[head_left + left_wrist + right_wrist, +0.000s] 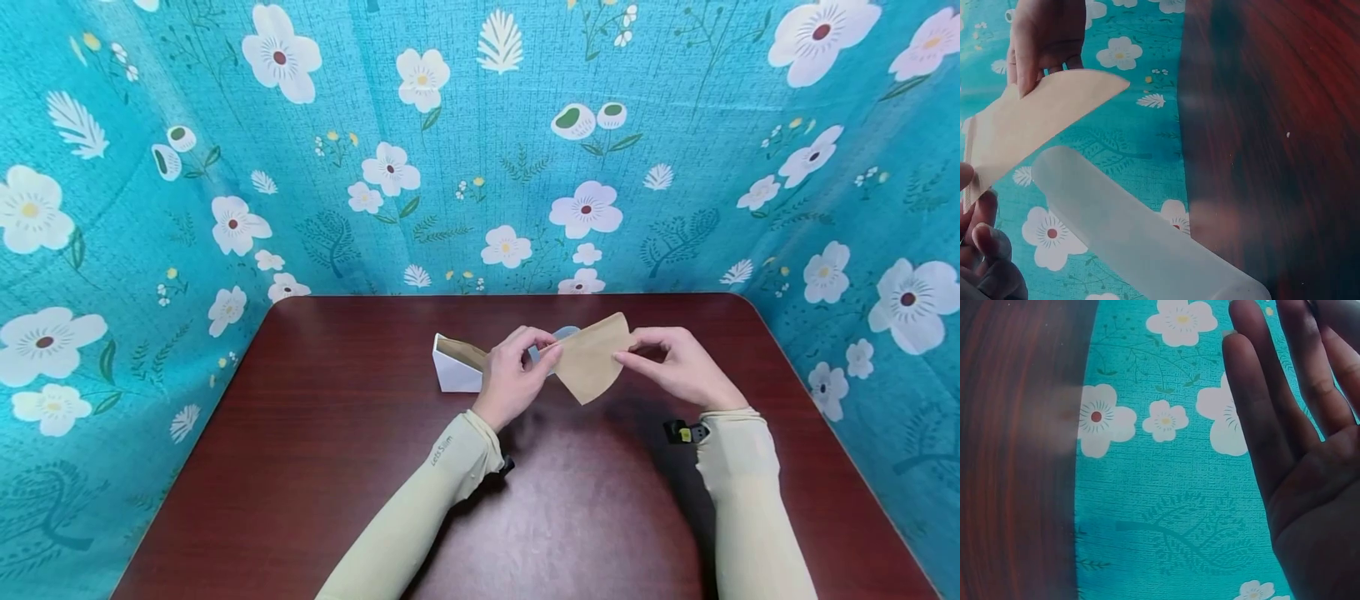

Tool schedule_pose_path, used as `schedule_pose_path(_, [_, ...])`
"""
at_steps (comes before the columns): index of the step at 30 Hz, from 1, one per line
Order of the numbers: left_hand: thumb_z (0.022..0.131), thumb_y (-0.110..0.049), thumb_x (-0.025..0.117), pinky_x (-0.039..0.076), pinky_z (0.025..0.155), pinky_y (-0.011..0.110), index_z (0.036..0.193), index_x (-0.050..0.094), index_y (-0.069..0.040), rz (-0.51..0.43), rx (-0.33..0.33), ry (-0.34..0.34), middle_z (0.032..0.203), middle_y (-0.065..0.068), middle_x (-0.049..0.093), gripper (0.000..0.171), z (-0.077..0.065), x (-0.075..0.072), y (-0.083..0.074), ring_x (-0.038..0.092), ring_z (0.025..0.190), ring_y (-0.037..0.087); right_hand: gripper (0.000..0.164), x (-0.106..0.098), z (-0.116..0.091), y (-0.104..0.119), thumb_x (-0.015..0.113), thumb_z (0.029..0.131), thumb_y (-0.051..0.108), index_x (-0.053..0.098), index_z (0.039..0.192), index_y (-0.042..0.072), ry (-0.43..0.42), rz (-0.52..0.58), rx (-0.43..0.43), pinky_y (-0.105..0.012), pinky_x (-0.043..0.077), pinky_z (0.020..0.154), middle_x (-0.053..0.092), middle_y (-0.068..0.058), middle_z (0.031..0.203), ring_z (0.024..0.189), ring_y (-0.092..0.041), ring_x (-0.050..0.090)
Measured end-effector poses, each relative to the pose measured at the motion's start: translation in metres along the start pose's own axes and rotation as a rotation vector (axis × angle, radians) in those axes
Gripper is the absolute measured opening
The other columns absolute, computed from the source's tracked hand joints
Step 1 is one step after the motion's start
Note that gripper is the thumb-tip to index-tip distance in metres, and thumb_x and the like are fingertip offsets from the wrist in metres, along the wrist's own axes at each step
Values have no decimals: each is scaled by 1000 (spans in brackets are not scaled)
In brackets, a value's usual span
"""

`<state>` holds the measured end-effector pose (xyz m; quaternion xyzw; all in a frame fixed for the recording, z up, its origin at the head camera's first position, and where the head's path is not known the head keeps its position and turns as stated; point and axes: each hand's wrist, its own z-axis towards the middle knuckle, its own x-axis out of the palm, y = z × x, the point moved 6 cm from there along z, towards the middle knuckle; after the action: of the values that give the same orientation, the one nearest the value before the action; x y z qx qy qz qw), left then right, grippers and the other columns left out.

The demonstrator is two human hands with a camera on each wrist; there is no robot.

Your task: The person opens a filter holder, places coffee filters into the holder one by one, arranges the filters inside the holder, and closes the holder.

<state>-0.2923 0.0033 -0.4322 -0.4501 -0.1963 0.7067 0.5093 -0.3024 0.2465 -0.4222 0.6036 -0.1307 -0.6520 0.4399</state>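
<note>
A tan paper coffee filter [592,360] is held up over the table between the two hands. At its narrower left end, my left hand [512,375] pinches the filter between thumb and fingers. My right hand [686,364] pinches its right edge with thumb and index finger. The left wrist view shows the filter [1047,119] with a seam strip along one edge. Behind the left hand and filter is a translucent, frosted plastic piece [1122,231], mostly hidden in the head view. In the right wrist view only the palm and fingers [1250,394] show; the filter is out of sight there.
Just left of the left hand stands a white slant-topped box [459,377] with brown paper filters [472,350] inside. The dark red wooden table [337,433] ends at a blue flowered cloth [465,150] behind and at the sides.
</note>
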Motion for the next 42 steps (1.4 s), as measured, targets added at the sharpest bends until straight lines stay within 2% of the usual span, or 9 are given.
schedule_pose_path(5, [100,-30,70,41,60,18,102,75,-20,19,12,30,89,-8,67,12,-1,1,-1,48,63,3,9,1,0,4,81,92,23,78,100,25,6,-25,-14,-24,55,70,74,5,87,78,-13,62])
schedule_pose_path(11, [100,-29,71,39,58,17,100,75,-17,-12,5,-10,88,-6,66,13,1,-1,-3,46,60,4,7,1,0,6,82,91,21,77,94,26,-45,6,-3,-24,53,68,72,2,82,75,-13,60])
schedule_pose_path(16, [100,-30,71,38,58,18,101,74,-18,-13,-11,-7,87,-6,65,12,0,-1,-2,46,60,4,5,3,1,7,81,91,22,78,93,25,-27,2,-8,-26,53,66,72,1,82,75,-15,60])
schedule_pose_path(22, [99,-30,71,40,59,19,102,75,-19,24,15,13,89,-8,67,12,2,-1,-3,47,62,5,4,3,2,12,81,92,21,78,94,23,5,-29,-32,-26,53,67,72,0,81,75,-17,60])
schedule_pose_path(25, [99,-30,71,39,59,19,101,75,-19,25,20,5,87,-7,67,12,3,-2,-3,47,62,5,5,2,4,14,81,92,21,78,95,21,-8,-27,-43,-27,54,67,72,-2,82,75,-15,60])
schedule_pose_path(34, [100,-29,70,38,59,20,102,74,-17,5,7,-8,86,-5,66,12,2,-4,-2,46,61,7,13,4,3,14,83,89,19,79,102,19,-23,-13,-31,-22,55,72,75,3,91,81,-10,63])
schedule_pose_path(42, [99,-30,72,42,64,21,101,74,-18,33,31,6,88,-6,67,13,3,-4,-4,53,69,14,12,2,2,19,83,89,17,79,99,21,-27,-32,-84,-23,56,72,75,6,88,78,-9,63])
